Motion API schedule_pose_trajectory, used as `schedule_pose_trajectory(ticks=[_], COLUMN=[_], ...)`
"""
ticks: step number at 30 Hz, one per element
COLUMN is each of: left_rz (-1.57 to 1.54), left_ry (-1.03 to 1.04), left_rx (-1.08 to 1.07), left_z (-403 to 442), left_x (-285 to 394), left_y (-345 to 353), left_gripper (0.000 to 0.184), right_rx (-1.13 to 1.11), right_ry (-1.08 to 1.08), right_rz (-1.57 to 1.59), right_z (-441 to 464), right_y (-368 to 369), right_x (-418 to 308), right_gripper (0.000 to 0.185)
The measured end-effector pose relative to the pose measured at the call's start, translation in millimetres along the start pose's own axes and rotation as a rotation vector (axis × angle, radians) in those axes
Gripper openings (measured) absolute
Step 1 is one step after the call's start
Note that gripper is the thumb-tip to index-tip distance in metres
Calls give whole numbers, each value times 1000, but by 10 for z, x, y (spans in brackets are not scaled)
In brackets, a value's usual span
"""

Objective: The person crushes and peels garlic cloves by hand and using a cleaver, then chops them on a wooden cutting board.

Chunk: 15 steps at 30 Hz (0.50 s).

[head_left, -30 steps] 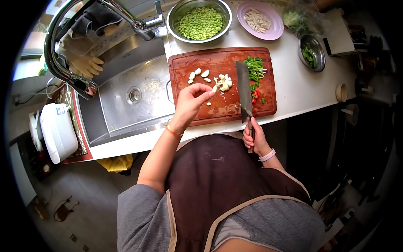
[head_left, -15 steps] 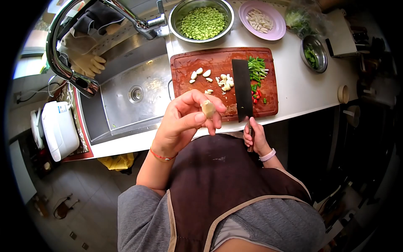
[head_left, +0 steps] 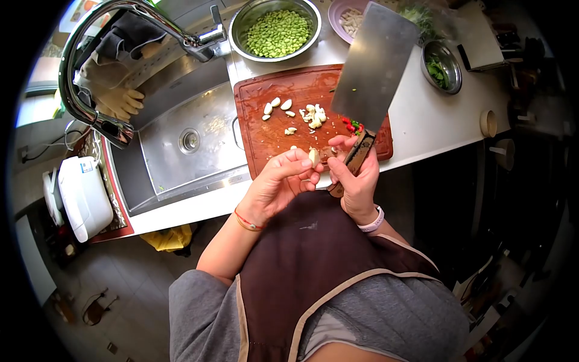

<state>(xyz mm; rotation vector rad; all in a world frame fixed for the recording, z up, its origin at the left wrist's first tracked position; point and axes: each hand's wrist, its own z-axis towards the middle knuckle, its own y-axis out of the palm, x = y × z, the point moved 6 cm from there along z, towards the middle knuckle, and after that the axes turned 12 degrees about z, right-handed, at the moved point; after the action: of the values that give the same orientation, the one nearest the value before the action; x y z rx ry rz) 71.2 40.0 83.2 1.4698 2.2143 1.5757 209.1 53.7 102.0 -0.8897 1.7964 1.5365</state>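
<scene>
One bowl (head_left: 238, 37) holds beans (head_left: 277, 33), a smaller bowl (head_left: 452, 64) leaves (head_left: 437, 72); left hand (head_left: 279, 180) pinches garlic (head_left: 314, 158), right hand (head_left: 360, 187) grips cleaver (head_left: 375, 66).

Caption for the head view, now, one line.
Left hand pinches a garlic clove; right hand holds a cleaver over the cutting board.

Window glare at far left, strong fisheye curvature, black corners, dim floor, bright counter (head_left: 464, 114).

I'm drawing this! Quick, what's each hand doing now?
Left hand: pinching a small whitish garlic clove.
Right hand: gripping a wide grey metal cleaver by its brown handle.
</scene>
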Motion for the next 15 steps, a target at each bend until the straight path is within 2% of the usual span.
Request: schedule_pose_trajectory(ticks=[2, 4, 5, 9, 12, 15], left_rz=[72, 86, 101, 170, 200, 109], left_ry=[-8, 13, 30, 85, 119, 127], left_rx=[4, 14, 21, 74, 100, 115], left_z=[8, 16, 22, 21, 17, 75], left_x=[-23, -40, -39, -10, 26, 10], left_y=[3, -12, -15, -13, -18, -96], left_gripper=[9, 9, 9, 10, 9, 9], right_rx=[-19, -103, -98, -88, -83, -56], right_ry=[15, 13, 22, 37, 74, 99], right_rz=[36, -87, 13, -53, -154, -129], right_z=[-6, -5, -25, -50, -77, -92], right_y=[55, 93, 147, 133, 121, 114], right_x=[-10, 9, -2, 48, 36, 62], right_gripper=[35, 35, 30, 23, 23, 23])
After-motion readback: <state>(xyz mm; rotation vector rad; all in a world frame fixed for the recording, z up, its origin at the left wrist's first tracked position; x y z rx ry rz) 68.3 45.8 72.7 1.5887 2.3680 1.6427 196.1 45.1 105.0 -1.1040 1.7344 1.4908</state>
